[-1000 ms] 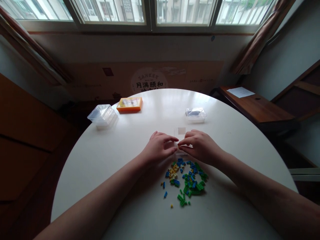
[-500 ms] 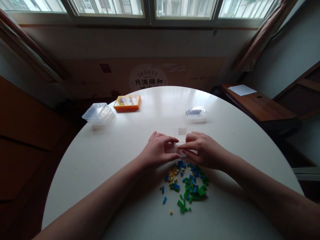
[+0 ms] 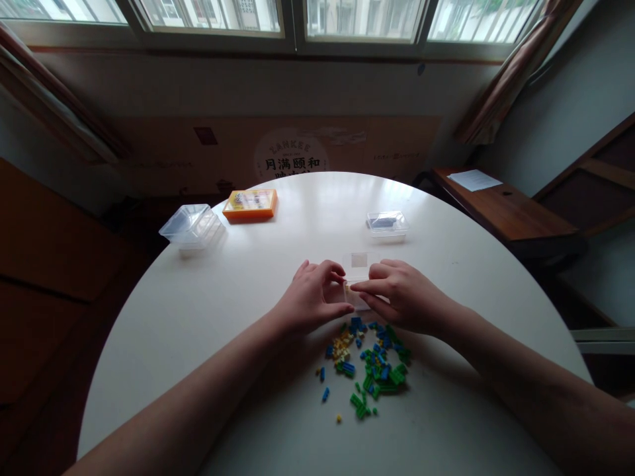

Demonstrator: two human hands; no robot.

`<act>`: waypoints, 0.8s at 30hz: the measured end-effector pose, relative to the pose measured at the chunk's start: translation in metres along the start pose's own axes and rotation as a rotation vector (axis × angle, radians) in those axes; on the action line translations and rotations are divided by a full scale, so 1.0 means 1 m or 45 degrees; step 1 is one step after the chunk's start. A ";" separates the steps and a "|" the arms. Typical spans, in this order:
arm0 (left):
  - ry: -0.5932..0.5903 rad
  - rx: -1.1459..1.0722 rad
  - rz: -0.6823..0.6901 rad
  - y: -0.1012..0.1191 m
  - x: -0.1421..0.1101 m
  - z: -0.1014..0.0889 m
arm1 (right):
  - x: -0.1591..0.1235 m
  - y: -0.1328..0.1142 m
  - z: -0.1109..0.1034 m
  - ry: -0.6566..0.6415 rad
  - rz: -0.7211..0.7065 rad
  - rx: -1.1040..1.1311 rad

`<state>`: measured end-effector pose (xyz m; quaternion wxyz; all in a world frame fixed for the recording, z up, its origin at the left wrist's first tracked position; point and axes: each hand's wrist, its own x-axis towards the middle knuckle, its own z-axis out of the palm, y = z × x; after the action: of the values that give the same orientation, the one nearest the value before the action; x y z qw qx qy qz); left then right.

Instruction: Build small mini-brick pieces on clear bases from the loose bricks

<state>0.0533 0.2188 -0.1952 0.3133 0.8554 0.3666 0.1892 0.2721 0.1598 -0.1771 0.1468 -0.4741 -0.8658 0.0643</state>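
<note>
A small clear plastic box with its hinged lid raised lies on the table between my hands. My left hand curves around the box's left end, thumb at the front corner and index finger at the back. Over the box is my right hand, its index finger reaching inside and the other fingers curled. Near that fingertip a bit of yellow shows in the box; whether the fingers pinch anything is hidden. Just in front lies a loose pile of tiny building bricks: green, blue and yellow.
On the white round table stand an orange box and a clear container at the back left. A lidded clear case sits at the back right. Beyond it, a wooden desk holds paper.
My left index finger has drawn back slightly to the box's edge. The right index finger stays in the box, and a bit of yellow now shows beside it. The view has shifted slightly.
</note>
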 end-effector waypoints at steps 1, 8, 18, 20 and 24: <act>-0.003 0.002 -0.001 0.000 0.000 0.000 | 0.000 0.001 0.000 0.004 0.004 0.006; -0.002 0.013 0.003 -0.001 0.000 0.000 | 0.003 -0.002 -0.001 -0.027 -0.002 0.023; 0.000 0.007 0.006 -0.002 0.001 0.000 | 0.002 -0.001 0.001 0.005 0.008 0.020; -0.001 0.010 0.000 -0.001 0.001 0.000 | 0.002 -0.001 0.001 0.004 0.006 0.025; -0.005 0.014 -0.001 -0.001 0.000 0.000 | 0.003 -0.002 0.001 -0.005 0.014 0.025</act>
<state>0.0525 0.2193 -0.1955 0.3095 0.8572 0.3675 0.1853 0.2687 0.1610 -0.1775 0.1493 -0.4772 -0.8628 0.0747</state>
